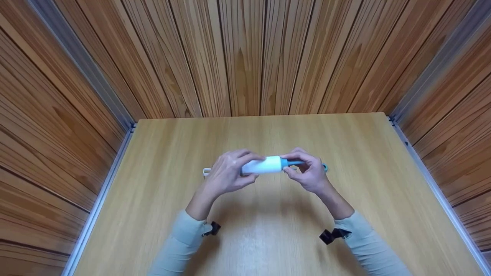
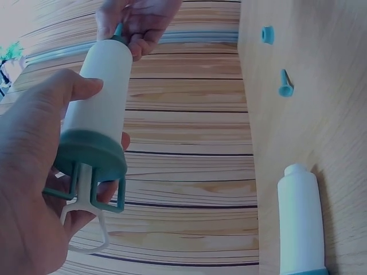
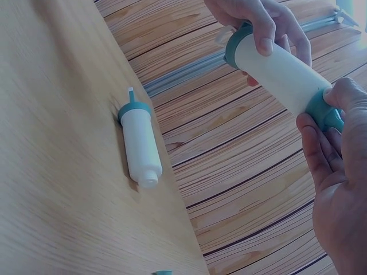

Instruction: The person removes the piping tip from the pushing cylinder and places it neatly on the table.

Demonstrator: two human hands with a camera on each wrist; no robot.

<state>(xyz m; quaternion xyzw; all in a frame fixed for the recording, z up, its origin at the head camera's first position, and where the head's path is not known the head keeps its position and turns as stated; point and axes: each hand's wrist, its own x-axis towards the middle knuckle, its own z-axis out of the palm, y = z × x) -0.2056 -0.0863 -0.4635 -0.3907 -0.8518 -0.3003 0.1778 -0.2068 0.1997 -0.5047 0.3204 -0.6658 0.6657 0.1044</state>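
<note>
A white icing syringe [image 1: 264, 165] with a teal end cap and a white looped plunger handle [image 2: 86, 220] is held level above the table. My left hand [image 1: 230, 170] grips its barrel near the handle end, thumb on one side and fingers round the other. At the opposite end, my right hand [image 1: 307, 172] pinches the teal nozzle [image 3: 324, 110] between thumb and fingers, at its wide base. The nozzle's base meets the front of the barrel; whether it is fully seated cannot be told.
A second white syringe [image 3: 140, 146] with a teal cap lies on the wooden table [image 1: 261, 245], its front neck bare. A small teal nozzle [image 2: 285, 85] and a teal ring-shaped piece [image 2: 268, 35] also rest there. Wood-plank walls [image 1: 245, 57] stand around the table.
</note>
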